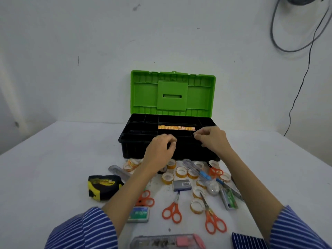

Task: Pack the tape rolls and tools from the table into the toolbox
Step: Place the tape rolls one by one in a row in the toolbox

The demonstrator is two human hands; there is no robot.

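Counter (53, 168) is white and takes up most of the view, running back to a white wall. Toolbox (136, 150) sits toward the back edge, roughly centered, green lid (172, 94) flipped up and the black divided tray showing, with a strip of orange-yellow packaging lying in one of the middle compartments.

Left hand (159, 151) hovers over the front rim of the box, fingers curled and pinched together; can't tell if there's anything in them. Right hand (213, 137) is over the right front part of the tray, fingertips pinched too, and again I can't make out whether it's gripping something. Both sleeves are blue with white stripes.

Between the box and the near edge it's a scatter: yellow-black tape measure (103, 187) off to the left, several orange scissors (172, 211), a bunch of small tape rolls (181, 172) just in front of the box, a couple of staple boxes (139, 213), and a clear utility knife (167, 241) at the near edge.
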